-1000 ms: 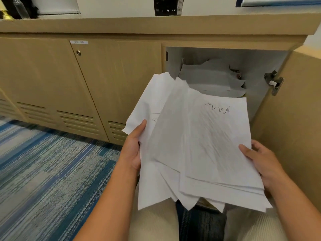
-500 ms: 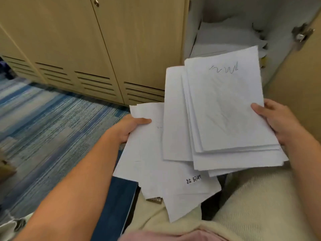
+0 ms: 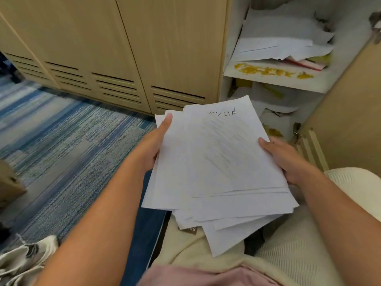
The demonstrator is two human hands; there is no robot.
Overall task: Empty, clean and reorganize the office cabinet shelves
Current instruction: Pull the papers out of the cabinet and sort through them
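A loose stack of white papers (image 3: 218,170) with a scribble on the top sheet lies across my lap, held from both sides. My left hand (image 3: 156,143) grips its left edge, thumb on top. My right hand (image 3: 284,155) grips the right edge, thumb on the top sheet. Behind the stack stands the open cabinet (image 3: 228,48). Its upper white shelf (image 3: 274,81) bears yellow smears and a messy pile of papers (image 3: 280,40). The lower compartment holds more crumpled sheets (image 3: 274,100) with yellow stains.
The open wooden cabinet door (image 3: 346,104) stands at the right. Closed slatted doors (image 3: 115,58) run along the left. Blue striped carpet (image 3: 61,145) covers the floor. A cardboard box corner (image 3: 8,184) and a patterned cloth (image 3: 26,256) sit at the lower left.
The spread sheets have been gathered into one tighter stack and lowered toward my lap. My left hand moved up along the left edge. The view tilted down, showing the stained shelf.
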